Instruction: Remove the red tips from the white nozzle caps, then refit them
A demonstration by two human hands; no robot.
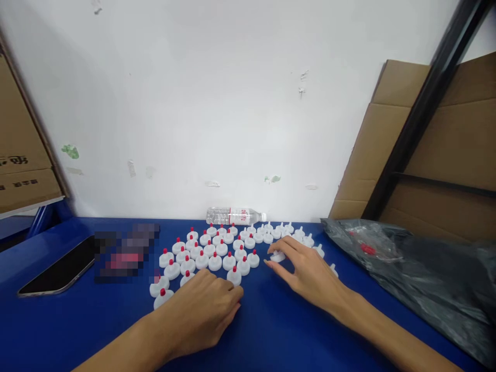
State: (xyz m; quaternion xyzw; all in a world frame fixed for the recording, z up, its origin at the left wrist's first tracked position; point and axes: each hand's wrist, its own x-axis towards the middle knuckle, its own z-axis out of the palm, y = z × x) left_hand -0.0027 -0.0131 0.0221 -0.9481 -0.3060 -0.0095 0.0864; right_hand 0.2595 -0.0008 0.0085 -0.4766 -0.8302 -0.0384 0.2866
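My right hand (306, 271) curves its thumb and fingers around a white nozzle cap (277, 256) without a red tip. My left hand (207, 305) is closed low over the table, its fingers curled under and mostly hidden; whatever they hold, if anything, cannot be seen. Just beyond it stands a white cap with a red tip (234, 277). Several more red-tipped white caps (215, 262) stand upright in loose rows at the centre and left. Plain white nozzle caps (268, 237) without red tips are grouped behind and around my right hand, partly covered by it.
A clear plastic bottle (236, 216) lies against the white wall. On the left are a phone (58, 266) and a blurred-out item (126, 253). At right, a dark plastic sheet (418, 274) carries a clear bag with red pieces (368, 249). Cardboard (372, 144) leans behind.
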